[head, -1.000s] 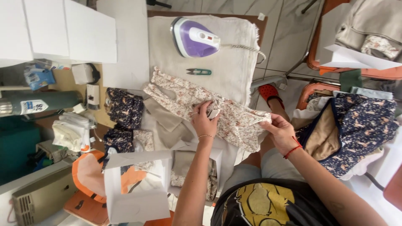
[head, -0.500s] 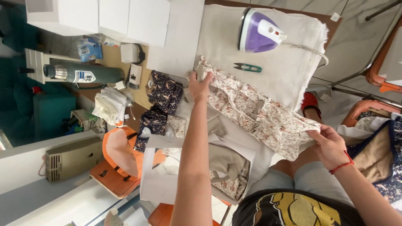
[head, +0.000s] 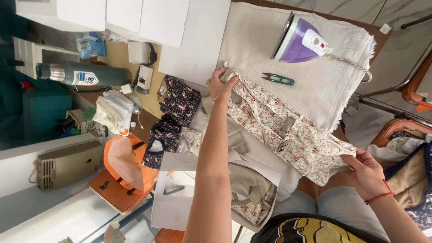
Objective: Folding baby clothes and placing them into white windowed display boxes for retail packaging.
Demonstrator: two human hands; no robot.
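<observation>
Since the earlier frames the left hand [head: 221, 83] has travelled far out along the floral cloth [head: 288, 130], and the right hand [head: 365, 173] has pulled back toward the body, so the piece now lies stretched in a long diagonal over the white towel [head: 252, 40]. It looks to me that the cloth is being pulled flat. The left fingers are pressed together on the far corner of the cloth, pinching it against the towel. The right fingers are curled and pinch the near edge, which hangs a little over the lap.

Just beside the cloth, on the far side, lie small green snips [head: 278, 79], and farther right stands a purple iron [head: 299, 40] with its cord; both are apart from the cloth. Left of the arm are dark printed fabric pieces [head: 180, 101], beige cloth [head: 247, 180], and a green flask [head: 85, 74] farther away.
</observation>
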